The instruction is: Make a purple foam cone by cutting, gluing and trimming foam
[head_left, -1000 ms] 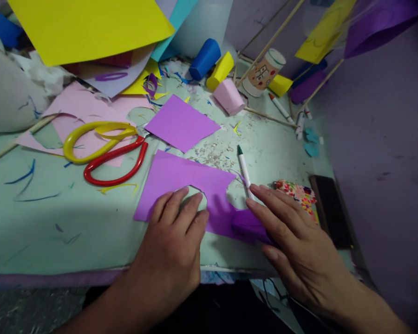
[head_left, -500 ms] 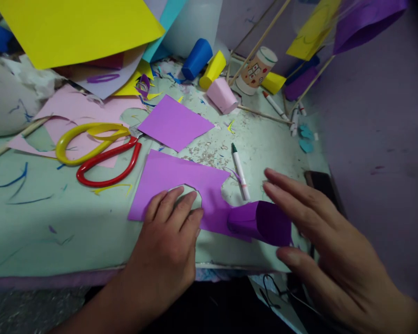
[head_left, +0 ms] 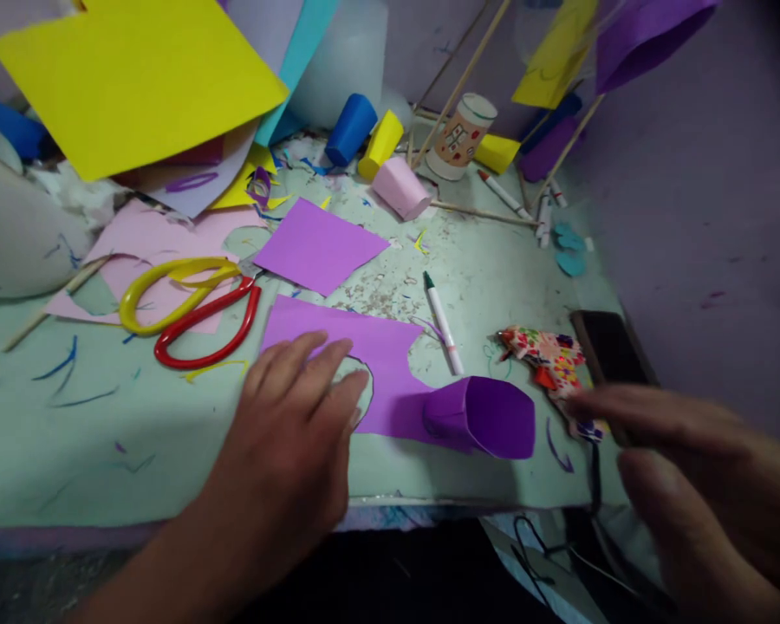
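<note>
My left hand [head_left: 295,416] is over the left part of a purple paper sheet [head_left: 396,403], its fingers loosely apart and holding nothing. A round cut-out hole in the sheet shows by my fingertips. On the sheet's right end a dark purple paper cup [head_left: 445,412] lies on its side, mouth facing right. My right hand [head_left: 702,485] is open at the right, thumb and fingers apart. Its fingertips overlap the handle end of a flower-patterned glue gun [head_left: 549,355]; whether they touch it I cannot tell. A white marker with a green tip [head_left: 443,325] lies behind the cup.
Scissors with yellow and red handles [head_left: 204,325] lie at left, beside a purple paper piece [head_left: 321,247]. A yellow sheet [head_left: 143,82] tops a paper pile. Small paper cups, a printed cup [head_left: 461,137] and sticks stand behind. A dark phone [head_left: 611,347] lies near the wall.
My right hand has moved right, away from the purple cup, uncovering the glue gun. My left hand has shifted slightly left. The view has also shifted a little.
</note>
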{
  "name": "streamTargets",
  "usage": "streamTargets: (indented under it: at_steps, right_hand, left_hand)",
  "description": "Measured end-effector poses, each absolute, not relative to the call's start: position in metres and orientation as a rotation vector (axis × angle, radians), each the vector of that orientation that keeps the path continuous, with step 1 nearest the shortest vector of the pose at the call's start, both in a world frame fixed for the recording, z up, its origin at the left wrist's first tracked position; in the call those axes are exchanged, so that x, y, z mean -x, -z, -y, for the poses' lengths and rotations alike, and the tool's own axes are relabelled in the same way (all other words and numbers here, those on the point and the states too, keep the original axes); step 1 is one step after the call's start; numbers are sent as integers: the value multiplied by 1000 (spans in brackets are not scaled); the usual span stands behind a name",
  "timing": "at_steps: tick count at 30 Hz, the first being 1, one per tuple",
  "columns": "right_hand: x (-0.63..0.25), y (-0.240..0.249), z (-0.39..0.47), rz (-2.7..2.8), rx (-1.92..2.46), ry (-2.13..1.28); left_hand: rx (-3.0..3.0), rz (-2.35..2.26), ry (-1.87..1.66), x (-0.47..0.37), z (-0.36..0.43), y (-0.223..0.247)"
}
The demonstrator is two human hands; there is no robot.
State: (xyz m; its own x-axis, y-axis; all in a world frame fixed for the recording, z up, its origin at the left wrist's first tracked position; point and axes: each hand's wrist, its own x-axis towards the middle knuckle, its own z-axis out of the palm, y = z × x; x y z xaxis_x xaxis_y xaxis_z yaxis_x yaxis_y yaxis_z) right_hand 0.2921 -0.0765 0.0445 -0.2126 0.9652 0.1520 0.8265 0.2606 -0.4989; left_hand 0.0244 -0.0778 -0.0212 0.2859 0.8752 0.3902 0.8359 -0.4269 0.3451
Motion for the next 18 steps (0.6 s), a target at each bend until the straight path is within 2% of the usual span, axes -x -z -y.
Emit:
streamTargets:
  at_steps: [3,7,11,14,18]
  right_hand:
    - [-304,-26,99,2142,1698,-550]
    - [-293,-9,110,2429,1297,-593]
    - [-283,-8,106,2502,1318,-606]
    - [-284,-10,101,2553,1376,-722]
    - [-286,-6,94,2550,1378,-711]
  left_hand:
    - [-2598,-1662,-694,-21,44,6]
    - [-2629,-1581,-111,-33,3,-5]
    - [-2580,-1569,275,-44,-16,-11]
    - [-2436,-1649,383,-43,-20,-20]
    - [-2082,-1929,325,-28,-13,-30]
